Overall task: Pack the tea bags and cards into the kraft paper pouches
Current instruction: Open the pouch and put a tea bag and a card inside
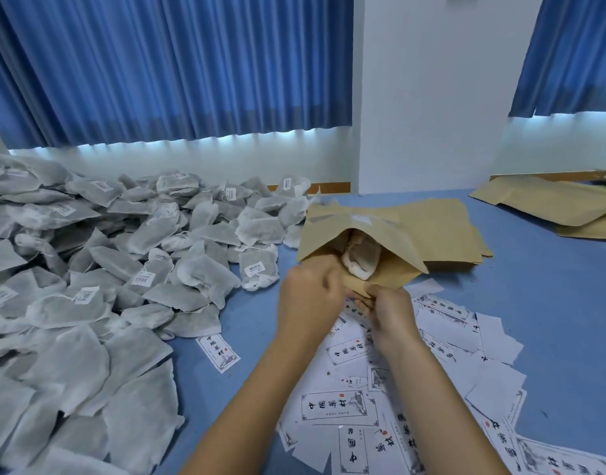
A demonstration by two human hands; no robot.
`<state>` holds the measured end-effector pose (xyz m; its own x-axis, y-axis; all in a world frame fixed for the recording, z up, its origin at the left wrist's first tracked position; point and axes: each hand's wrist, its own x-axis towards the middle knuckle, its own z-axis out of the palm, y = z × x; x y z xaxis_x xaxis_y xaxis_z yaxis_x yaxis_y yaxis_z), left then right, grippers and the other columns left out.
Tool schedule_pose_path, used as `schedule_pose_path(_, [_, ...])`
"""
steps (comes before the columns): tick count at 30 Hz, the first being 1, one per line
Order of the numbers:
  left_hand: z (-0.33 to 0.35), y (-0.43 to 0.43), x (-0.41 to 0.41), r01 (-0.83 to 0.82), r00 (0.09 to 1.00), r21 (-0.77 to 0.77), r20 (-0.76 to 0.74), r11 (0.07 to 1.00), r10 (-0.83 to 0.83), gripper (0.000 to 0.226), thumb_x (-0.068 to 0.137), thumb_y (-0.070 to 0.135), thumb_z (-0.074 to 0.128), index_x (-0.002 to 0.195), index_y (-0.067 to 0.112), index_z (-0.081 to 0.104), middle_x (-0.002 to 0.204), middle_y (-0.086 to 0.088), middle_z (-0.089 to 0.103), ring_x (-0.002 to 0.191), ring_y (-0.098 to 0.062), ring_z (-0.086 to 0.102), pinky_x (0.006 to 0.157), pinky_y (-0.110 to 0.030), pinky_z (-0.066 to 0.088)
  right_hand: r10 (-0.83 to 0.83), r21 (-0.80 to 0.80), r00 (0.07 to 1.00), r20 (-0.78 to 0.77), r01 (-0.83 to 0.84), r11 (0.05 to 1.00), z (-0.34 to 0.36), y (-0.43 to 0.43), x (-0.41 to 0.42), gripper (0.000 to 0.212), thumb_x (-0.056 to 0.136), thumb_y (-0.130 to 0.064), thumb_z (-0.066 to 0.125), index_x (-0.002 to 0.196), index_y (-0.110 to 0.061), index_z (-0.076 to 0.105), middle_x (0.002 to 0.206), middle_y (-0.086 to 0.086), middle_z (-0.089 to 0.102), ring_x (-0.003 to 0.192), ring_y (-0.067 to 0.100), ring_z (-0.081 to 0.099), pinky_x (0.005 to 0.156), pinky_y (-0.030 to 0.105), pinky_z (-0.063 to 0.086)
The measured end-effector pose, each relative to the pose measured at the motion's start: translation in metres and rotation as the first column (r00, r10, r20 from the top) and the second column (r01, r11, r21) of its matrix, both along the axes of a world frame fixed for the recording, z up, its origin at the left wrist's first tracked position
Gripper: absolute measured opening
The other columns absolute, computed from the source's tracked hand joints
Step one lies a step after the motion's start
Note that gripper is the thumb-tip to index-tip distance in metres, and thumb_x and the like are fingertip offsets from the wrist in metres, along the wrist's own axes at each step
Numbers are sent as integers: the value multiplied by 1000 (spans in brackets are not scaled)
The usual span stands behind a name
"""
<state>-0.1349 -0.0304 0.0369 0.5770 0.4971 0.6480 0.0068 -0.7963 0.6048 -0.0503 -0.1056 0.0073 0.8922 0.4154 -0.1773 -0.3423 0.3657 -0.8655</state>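
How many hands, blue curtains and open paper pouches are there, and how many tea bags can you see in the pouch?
Hands: 2, the left hand and the right hand
Blue curtains: 2
Open kraft paper pouch: 1
Tea bags showing inside it: 1
Total: 6

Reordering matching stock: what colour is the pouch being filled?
Tan kraft brown. The pouch shows best, and only, in the head view.

A white pillar [431, 97] rises behind the blue surface [551, 303]. Left of the pillar hangs a wide pleated blue curtain [157, 63], and right of it a narrower blue curtain [575, 53]. A wooden strip [329, 187] runs along the wall at the pillar's lower left.
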Motion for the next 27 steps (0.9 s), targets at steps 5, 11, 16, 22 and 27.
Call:
schedule_pose_path(5, [-37,59,-37,-661,513,23,-716,750,474,30,96,24,38,115,11,57,119,-12,54,110,-32,50,86,-36,42,44,-12,999,-4,-44,999,-3,2,1,25,96,6,37,87,-5,58,68,5,72,59,14,71,52,16,51])
schedule_pose_path(11, [-58,50,-29,-531,286,190,-877,826,385,40,93,4,46,133,5,47,139,-23,44,129,-38,42,103,-38,39,60,-46,998,-22,-61,997,-6,3,3,24,97,4,38,88,-6,58,74,6,71,60,12,71,50,15,50])
schedule_pose_path(16, [-58,37,-26,-355,535,134,-783,925,318,31,87,2,52,118,6,49,121,-13,48,109,-28,52,80,-32,45,61,-47,998,-32,-63,997,-7,2,3,22,97,3,38,89,-5,57,75,8,71,61,12,71,48,15,50])
schedule_pose_path(22, [-60,48,-19,-474,397,155,-841,867,367,37,92,19,58,123,6,44,126,-16,44,120,-31,42,92,-31,43,60,-61,998,-34,-62,996,-7,3,4,22,97,3,39,89,-5,57,80,8,70,61,11,71,49,14,50])
schedule_pose_path(27, [-62,67,-16,-428,500,-45,-843,903,195,27,82,19,63,104,11,50,116,-12,60,111,-29,54,89,-33,45,66,-68,997,-43,-69,995,-5,2,4,23,96,3,39,89,-7,58,77,6,70,58,9,70,49,14,50])
